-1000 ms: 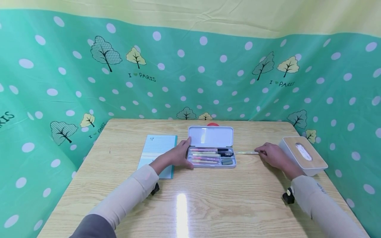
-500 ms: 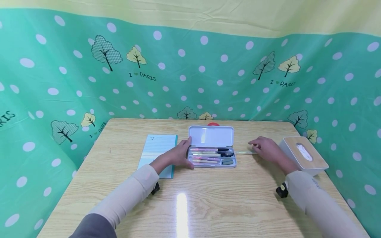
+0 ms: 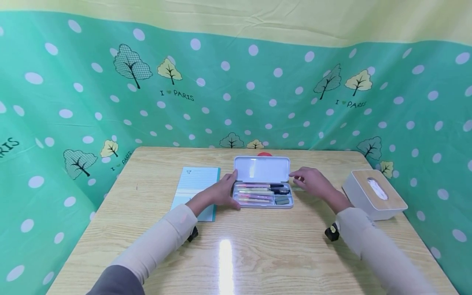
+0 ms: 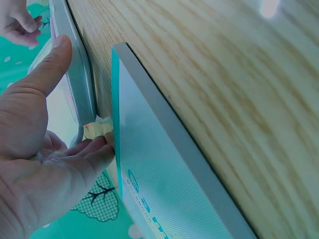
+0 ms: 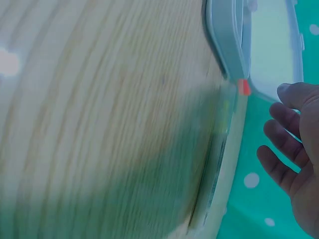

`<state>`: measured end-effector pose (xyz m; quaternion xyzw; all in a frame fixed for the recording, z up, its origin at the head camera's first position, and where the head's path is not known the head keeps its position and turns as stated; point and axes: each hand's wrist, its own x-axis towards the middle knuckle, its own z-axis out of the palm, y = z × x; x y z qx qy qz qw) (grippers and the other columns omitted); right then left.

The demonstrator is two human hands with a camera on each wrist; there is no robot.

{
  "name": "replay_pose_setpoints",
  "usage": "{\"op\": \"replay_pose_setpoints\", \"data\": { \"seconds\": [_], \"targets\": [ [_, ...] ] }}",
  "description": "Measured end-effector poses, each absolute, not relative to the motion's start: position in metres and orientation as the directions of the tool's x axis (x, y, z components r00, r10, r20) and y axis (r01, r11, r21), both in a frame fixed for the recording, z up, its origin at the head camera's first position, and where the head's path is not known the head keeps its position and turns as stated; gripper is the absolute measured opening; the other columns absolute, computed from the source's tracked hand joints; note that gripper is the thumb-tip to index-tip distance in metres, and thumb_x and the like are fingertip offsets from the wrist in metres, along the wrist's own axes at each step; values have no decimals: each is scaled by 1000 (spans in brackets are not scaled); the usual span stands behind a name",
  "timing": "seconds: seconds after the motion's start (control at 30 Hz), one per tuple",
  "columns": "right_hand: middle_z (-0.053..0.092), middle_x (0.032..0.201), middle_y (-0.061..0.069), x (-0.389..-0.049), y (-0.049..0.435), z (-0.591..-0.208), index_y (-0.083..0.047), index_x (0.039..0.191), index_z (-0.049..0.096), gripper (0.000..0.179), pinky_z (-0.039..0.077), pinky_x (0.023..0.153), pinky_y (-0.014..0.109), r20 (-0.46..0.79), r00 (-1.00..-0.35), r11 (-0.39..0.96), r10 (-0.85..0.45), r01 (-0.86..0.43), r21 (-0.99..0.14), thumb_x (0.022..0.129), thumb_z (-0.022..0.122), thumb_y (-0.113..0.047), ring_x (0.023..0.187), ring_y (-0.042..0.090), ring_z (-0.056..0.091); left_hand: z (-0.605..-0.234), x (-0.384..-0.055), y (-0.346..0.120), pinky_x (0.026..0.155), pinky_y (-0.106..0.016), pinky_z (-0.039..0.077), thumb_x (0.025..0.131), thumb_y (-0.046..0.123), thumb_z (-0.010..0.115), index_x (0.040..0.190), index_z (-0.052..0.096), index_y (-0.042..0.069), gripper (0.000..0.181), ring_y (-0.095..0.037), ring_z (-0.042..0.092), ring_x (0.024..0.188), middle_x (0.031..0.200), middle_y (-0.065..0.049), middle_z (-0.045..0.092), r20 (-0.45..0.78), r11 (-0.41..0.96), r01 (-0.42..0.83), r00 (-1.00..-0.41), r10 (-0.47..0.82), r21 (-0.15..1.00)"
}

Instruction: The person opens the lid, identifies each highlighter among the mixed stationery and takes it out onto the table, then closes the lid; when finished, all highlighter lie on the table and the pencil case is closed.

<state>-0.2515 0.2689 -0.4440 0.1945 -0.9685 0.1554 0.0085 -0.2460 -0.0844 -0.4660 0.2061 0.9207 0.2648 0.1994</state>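
Note:
A pencil case (image 3: 262, 207) stands on the table with its lid (image 3: 274, 170) raised; pens (image 3: 254, 191) and a grey eraser (image 3: 282, 200) lie inside. My left hand (image 3: 222, 190) holds its left end, thumb at the front corner and fingers by the lid. In the left wrist view the thumb (image 4: 52, 67) lies along the case's front wall. My right hand (image 3: 313, 182) hovers by the lid's right edge, fingers loosely bent, nothing in them. Under it, a clear, thin strip like a ruler (image 5: 212, 169) lies on the table, blurred in the right wrist view.
A light blue notebook (image 3: 197, 180) lies left of the case, partly under my left arm. To the right stands a white tissue box (image 3: 383, 211) with a wooden top. Something red (image 3: 264, 154) shows behind the lid. A polka-dot curtain (image 3: 206, 102) hangs behind the table (image 3: 273, 254).
My right hand has let go of the clear strip, lifted and moved left to the lid's right edge. The strip stays on the table. The left hand has not moved.

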Motion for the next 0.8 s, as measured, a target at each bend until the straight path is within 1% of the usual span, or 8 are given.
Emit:
{"op": "replay_pose_setpoints", "data": {
  "seconds": [0.2,0.43,0.67,0.8],
  "targets": [
    [73,105,7,-254,253,-445,-11,123,74,26,61,82,39,75,-913,860,-401,-404,-312,99,66,-16,93,20,68,-465,-246,-85,126,-46,30,73,50,90,165,-7,13,138,-36,31,153,169,-19,17,-253,777,286,-834,490,561],
    [74,109,6,-258,234,-448,-12,125,74,27,60,84,38,59,-884,832,-463,-457,-315,99,65,-17,94,16,66,-464,-245,-85,126,-46,30,74,49,90,165,-7,13,137,-36,31,153,169,-19,17,-252,778,281,-838,484,562],
    [73,104,1,-257,215,-455,-14,126,74,28,59,83,37,41,-859,814,-510,-497,-301,101,64,-21,91,13,64,-465,-244,-84,125,-46,31,74,49,90,165,-6,14,137,-36,32,152,169,-18,18,-254,777,278,-837,485,565],
    [74,107,1,-257,205,-457,-16,125,74,27,59,86,37,44,-849,806,-527,-515,-291,100,65,-23,92,12,64,-466,-245,-84,125,-46,31,74,50,89,165,-7,15,137,-35,32,152,169,-18,18,-254,780,279,-838,482,561]
  ]
}}
